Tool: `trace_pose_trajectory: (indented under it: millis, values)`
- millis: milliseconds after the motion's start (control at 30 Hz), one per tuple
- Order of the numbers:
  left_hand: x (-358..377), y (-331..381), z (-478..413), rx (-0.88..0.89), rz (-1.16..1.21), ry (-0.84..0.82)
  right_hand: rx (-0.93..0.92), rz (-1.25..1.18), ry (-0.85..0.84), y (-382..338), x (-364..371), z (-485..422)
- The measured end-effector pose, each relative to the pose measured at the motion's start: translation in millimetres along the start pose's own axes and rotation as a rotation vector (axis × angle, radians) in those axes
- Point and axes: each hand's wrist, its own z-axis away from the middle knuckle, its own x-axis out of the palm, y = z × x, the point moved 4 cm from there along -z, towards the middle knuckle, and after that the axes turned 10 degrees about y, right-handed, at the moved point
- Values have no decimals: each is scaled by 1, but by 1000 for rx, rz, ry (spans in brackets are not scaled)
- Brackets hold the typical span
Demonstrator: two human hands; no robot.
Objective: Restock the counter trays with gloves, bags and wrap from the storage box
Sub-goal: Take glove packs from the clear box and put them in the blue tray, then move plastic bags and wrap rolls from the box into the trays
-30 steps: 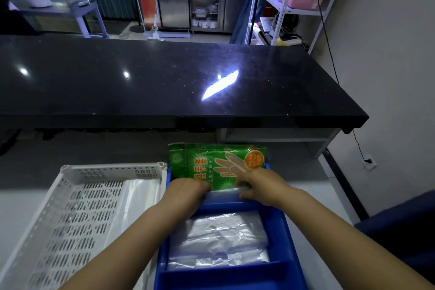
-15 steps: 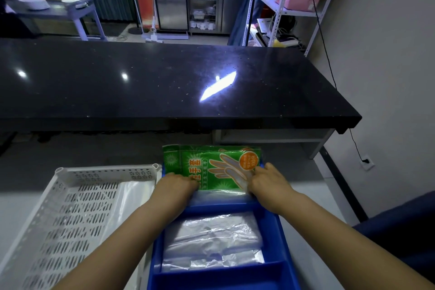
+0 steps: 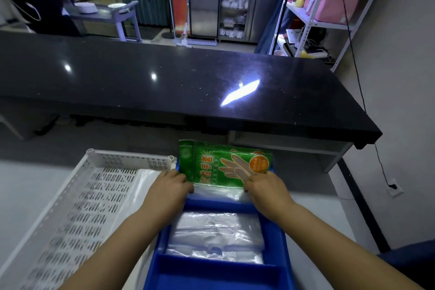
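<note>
The green pack of disposable gloves (image 3: 223, 165) lies flat across the far compartment of the blue divided tray (image 3: 279, 231), its far edge reaching past the tray's rim. It is a glossy plastic sleeve printed with a pale outstretched glove, a darker green strip with a sunburst mark at its left end, and large orange Chinese characters, among them 手套. An orange round badge at its right end carries writing too small to read. The left hand (image 3: 169, 189) holds the pack's near left corner with fingers curled under. The right hand (image 3: 266, 189) holds the near right corner the same way, and both sets of fingertips are hidden. One pack shows. Clear film lies beneath it, and a stack of clear plastic bags (image 3: 216, 235) fills the middle of the tray's three compartments. Just left of the tray stands one white perforated basket (image 3: 82, 207). Beyond them runs a black polished counter (image 3: 164, 82), with a white metal shelf rack (image 3: 329, 23) holding two pink bags (image 3: 334, 0) at the right.
</note>
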Motion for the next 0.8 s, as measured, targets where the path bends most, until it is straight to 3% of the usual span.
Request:
trace_pose_trajectory:
  millis: [167, 367, 600, 800]
  values:
    - [-26, -25, 24, -246, -21, 110, -41, -3, 229, -3, -27, -5]
    - [-59, -39, 88, -582, 86, 158, -114, -181, 198, -49, -29, -28]
    - [-105, -58, 196, -830, 38, 121, -324, -351, 255, -163, -43, -42]
    - [-141, -89, 333, -1077, 32, 233, -565, -383, 258, -290, -61, -35]
